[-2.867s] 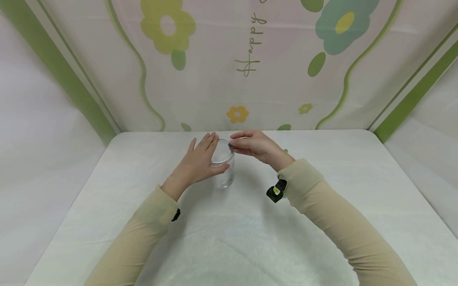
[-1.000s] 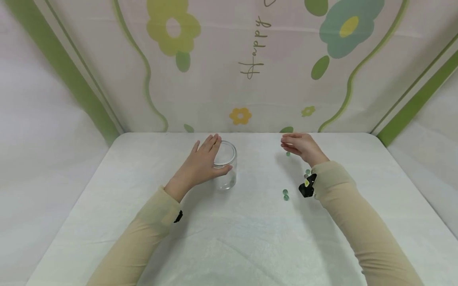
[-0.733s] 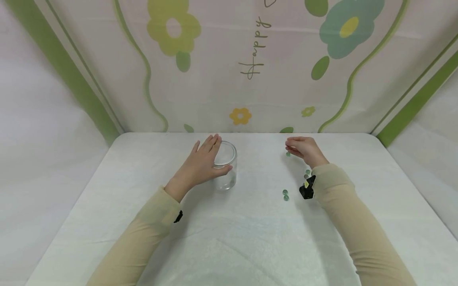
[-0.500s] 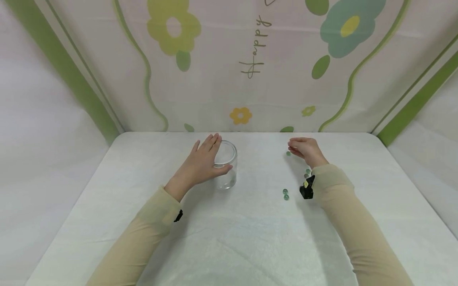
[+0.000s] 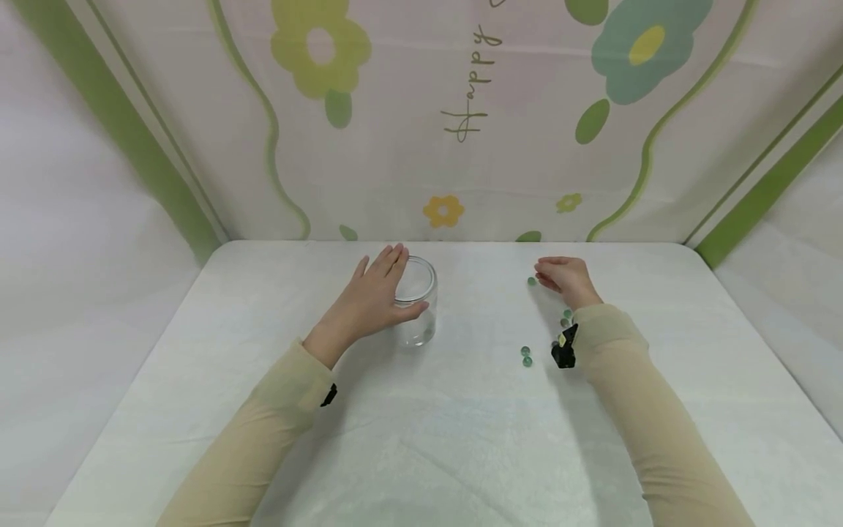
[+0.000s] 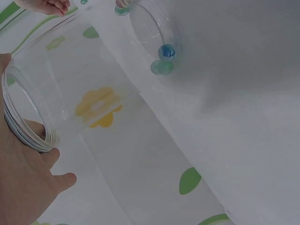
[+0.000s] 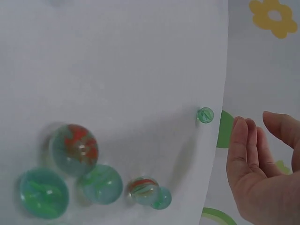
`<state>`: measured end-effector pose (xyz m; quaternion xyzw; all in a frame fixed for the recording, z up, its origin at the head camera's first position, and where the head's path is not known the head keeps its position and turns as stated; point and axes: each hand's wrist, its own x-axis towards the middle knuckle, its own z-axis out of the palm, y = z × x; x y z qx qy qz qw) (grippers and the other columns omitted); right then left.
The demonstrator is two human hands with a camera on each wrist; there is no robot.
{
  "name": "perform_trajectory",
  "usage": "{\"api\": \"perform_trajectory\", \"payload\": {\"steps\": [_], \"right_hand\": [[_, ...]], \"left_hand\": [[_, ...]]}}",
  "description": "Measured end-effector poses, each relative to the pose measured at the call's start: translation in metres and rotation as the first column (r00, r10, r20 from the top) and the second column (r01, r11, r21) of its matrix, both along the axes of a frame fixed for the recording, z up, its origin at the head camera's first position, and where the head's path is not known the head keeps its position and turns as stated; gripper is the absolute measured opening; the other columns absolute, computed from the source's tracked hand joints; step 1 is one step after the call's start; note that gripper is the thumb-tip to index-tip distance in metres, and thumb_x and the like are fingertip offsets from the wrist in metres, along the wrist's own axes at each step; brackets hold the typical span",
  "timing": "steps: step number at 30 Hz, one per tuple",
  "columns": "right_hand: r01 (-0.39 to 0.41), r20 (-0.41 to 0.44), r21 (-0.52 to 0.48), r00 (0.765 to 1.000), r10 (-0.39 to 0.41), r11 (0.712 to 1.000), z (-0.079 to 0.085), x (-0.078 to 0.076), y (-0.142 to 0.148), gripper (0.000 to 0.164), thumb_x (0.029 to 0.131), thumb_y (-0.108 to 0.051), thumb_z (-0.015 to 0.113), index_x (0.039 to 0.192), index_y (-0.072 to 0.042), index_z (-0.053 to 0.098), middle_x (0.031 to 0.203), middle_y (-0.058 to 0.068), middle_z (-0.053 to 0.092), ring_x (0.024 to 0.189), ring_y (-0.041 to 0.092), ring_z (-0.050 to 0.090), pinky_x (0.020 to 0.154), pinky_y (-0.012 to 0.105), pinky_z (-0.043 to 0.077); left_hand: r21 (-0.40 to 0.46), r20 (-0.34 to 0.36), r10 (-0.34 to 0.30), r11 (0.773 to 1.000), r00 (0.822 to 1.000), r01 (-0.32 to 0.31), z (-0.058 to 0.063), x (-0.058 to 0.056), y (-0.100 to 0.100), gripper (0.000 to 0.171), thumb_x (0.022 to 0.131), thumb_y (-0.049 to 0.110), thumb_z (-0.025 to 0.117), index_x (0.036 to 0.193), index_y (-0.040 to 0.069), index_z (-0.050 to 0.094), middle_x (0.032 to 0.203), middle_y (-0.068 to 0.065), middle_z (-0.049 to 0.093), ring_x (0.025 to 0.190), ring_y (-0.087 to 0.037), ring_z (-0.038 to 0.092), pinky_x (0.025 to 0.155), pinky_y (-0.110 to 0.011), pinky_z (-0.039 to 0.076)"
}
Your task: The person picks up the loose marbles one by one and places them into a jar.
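My left hand (image 5: pixel 369 300) holds the clear glass jar (image 5: pixel 424 315) at its mouth, thumb across the near side and long fingers along the far side. The jar stands upright; in the left wrist view, a blue marble (image 6: pixel 167 52) and a green marble (image 6: pixel 161 67) show at its bottom. My right hand (image 5: pixel 568 279) is over the table's far right part, just right of a small green marble (image 5: pixel 531 281). The right wrist view shows its fingers (image 7: pixel 239 140) loosely bent, the thumb apart and nothing between them.
Several glass marbles lie on the white table (image 5: pixel 461 439) right of the jar: a green pair (image 5: pixel 526 356) nearer me, others beside the right wrist, partly hidden by its black camera (image 5: pixel 564 348). One has red swirls (image 7: pixel 75 149). A flowered cloth (image 5: pixel 395 146) hangs behind the table.
My right hand came away from the jar's mouth, where it pinched a small dark marble, to the marbles at the right. Lately it edged right, off the green marble. My left hand stayed put.
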<state>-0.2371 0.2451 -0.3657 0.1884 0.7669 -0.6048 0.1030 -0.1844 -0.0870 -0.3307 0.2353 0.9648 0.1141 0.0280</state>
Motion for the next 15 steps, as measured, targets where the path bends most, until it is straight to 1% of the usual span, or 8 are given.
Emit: {"api": "perform_trajectory", "payload": {"steps": [5,12,15], "right_hand": [[0.035,-0.008,-0.033,0.999,-0.035,0.999,-0.005,0.001,-0.001,0.047,0.097,-0.009,0.051,0.140,0.008,0.041,0.092,-0.005,0.054,0.074,-0.005,0.057,0.079,0.009,0.051],[0.102,-0.026,-0.025,0.994,-0.103,0.994,-0.013,0.001,-0.003,0.047,0.096,-0.007,0.051,0.140,0.007,0.042,0.100,0.000,0.053,0.073,-0.005,0.055,0.080,0.010,0.051],[0.145,-0.035,-0.007,0.989,-0.145,0.989,-0.017,0.001,-0.003,0.046,0.095,-0.007,0.052,0.139,0.006,0.044,0.099,-0.001,0.054,0.070,-0.006,0.054,0.078,0.010,0.051]], "left_hand": [[-0.003,-0.009,0.000,1.000,1.000,0.000,0.001,0.001,0.001,0.090,0.090,0.059,0.049,0.153,0.002,0.016,0.161,-0.012,0.016,0.151,-0.025,0.012,0.121,-0.054,0.012],[-0.006,-0.012,0.000,1.000,1.000,-0.001,0.001,0.002,0.002,0.090,0.090,0.059,0.049,0.152,0.002,0.017,0.161,-0.012,0.017,0.151,-0.026,0.013,0.121,-0.054,0.012],[-0.009,-0.009,0.002,1.000,1.000,-0.002,0.001,0.001,0.002,0.090,0.090,0.059,0.049,0.153,0.002,0.017,0.161,-0.012,0.016,0.151,-0.025,0.012,0.121,-0.054,0.012]]}}
